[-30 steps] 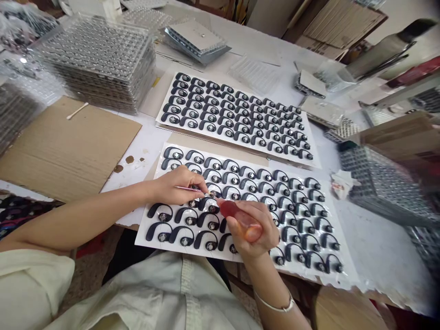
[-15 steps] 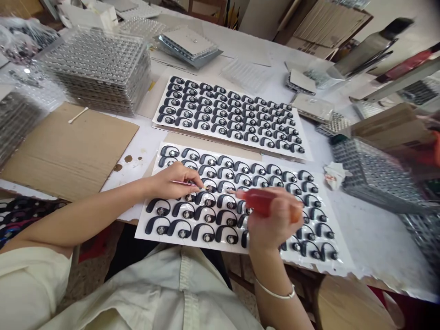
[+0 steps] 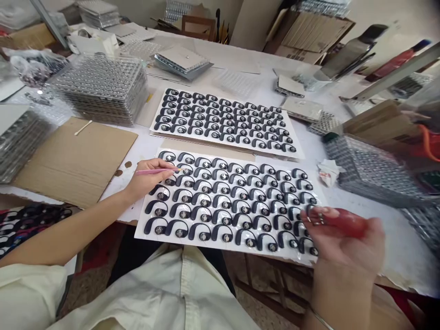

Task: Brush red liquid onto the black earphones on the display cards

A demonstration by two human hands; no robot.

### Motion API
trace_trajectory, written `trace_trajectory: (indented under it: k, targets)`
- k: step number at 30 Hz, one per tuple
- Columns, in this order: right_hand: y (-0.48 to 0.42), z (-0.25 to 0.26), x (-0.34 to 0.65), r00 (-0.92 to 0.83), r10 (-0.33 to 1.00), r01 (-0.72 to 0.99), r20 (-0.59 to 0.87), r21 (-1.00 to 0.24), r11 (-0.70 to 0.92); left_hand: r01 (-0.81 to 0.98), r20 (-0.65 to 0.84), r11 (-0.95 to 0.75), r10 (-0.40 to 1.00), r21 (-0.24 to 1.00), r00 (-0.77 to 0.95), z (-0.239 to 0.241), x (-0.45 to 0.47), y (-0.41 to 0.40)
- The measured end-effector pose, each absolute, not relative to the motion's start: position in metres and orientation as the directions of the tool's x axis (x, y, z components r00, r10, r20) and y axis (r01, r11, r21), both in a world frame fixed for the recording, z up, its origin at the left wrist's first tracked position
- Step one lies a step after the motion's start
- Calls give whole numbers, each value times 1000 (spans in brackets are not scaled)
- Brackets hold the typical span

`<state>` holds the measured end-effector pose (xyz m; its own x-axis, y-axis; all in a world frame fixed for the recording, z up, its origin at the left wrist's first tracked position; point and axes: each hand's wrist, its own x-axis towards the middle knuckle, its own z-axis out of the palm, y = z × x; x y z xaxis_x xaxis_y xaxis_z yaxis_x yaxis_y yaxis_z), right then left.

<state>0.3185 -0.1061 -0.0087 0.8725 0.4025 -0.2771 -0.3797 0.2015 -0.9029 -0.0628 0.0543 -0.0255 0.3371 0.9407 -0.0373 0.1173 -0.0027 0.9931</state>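
Observation:
In the head view, my left hand [image 3: 146, 179] is closed around a thin pink stick [image 3: 154, 171] with a fine yellowish tip, like a small brush. It hovers over the left side of a white sheet [image 3: 220, 245] bearing rows of black hook-shaped pieces [image 3: 223, 215], each with a shiny round stone. Past the sheet's right edge, my right hand [image 3: 343, 250] is turned palm up, its fingers curled round a red squeeze bottle [image 3: 349, 223]. Motion blurs that hand, and the bottle's nozzle cannot be made out.
Behind lies a second sheet [image 3: 220, 114] of similar black pieces. Clear plastic trays [image 3: 99, 87] are stacked at the back left, near brown cardboard [image 3: 75, 160] with a cotton swab [image 3: 83, 127] on it. To the right are crumpled tissue [image 3: 329, 173] and more stacked trays [image 3: 371, 169].
My left hand has moved left and slightly away from me with the pink stick. My right hand has swung right with the red bottle, off the middle of the sheet, and turned palm up.

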Motion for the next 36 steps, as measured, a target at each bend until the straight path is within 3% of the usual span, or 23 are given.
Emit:
trace_trajectory:
  k: [9, 15, 17, 19, 22, 25, 28, 29, 36]
  targets:
    - [-95, -24, 326, 865, 412, -394, -286, -896, 206, 230, -55, -19, 948, 973, 312, -27, -59, 62]
    - [-92, -40, 358, 828, 525, -317, -198, -937, 148, 191, -56, -1, 956, 982, 289, -24, -57, 70]
    - [-95, -38, 362, 818, 554, -284, -152, -945, 160, 238, 23, -92, 960, 967, 280, -19, -58, 61]
    - [-99, -31, 355, 845, 534, -212, -33, -937, 279, 299, 187, -280, 934, 912, 304, -12, -56, 44]
    - [-98, -17, 325, 872, 472, -101, 130, -896, 432, 232, 510, -650, 730, 723, 456, -8, -47, 7]
    - [-85, -12, 282, 847, 491, -33, 203, -903, 429, 233, 601, -824, 543, 517, 586, -15, -34, -28]
    - [-70, -17, 237, 748, 593, 21, 297, -905, 426, 296, 642, -882, 471, 367, 605, -30, -26, -46]
    - [-66, -20, 223, 738, 573, 71, 356, -886, 458, 308, 634, -888, 460, 343, 621, -35, -24, -48]
    - [-65, -32, 172, 527, 568, 388, 633, -773, 502, 388, 621, -887, 454, 250, 638, -44, -21, -46]
